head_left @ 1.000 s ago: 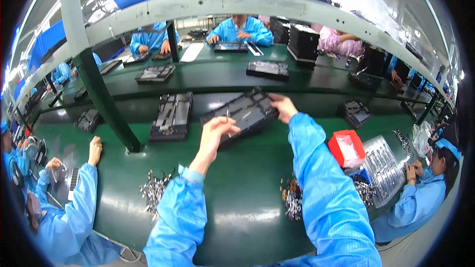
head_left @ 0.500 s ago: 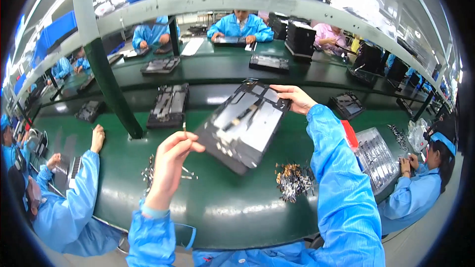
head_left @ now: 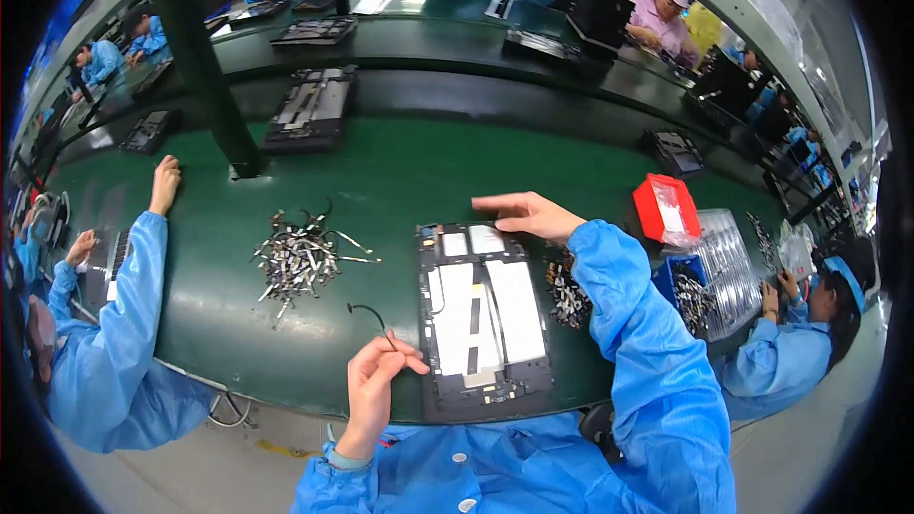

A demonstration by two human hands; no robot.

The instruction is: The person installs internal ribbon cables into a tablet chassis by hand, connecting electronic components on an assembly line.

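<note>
"What's around that opened tablet (head_left: 459, 324)?"

"Green post (head_left: 214, 86) past ten o'clock, strip pile (head_left: 300, 262) before ten, parts heap (head_left: 568, 303) near three, red bin (head_left: 649, 209) at two."

"And nearer?"

"Left hand (head_left: 376, 385) at eight, pinching a dark cable (head_left: 379, 318). Tablet flat on the counter (head_left: 381, 181): black frame, pale panels, dark strips. Right hand (head_left: 533, 216) at one; gripping or not, I can't tell."

The left hand (head_left: 373, 379) is pinching between thumb and fingers, while the right hand (head_left: 541, 217), farther forward, is pointing its extended fingers leftward, the right forearm (head_left: 643, 328) slanting inward.
</note>
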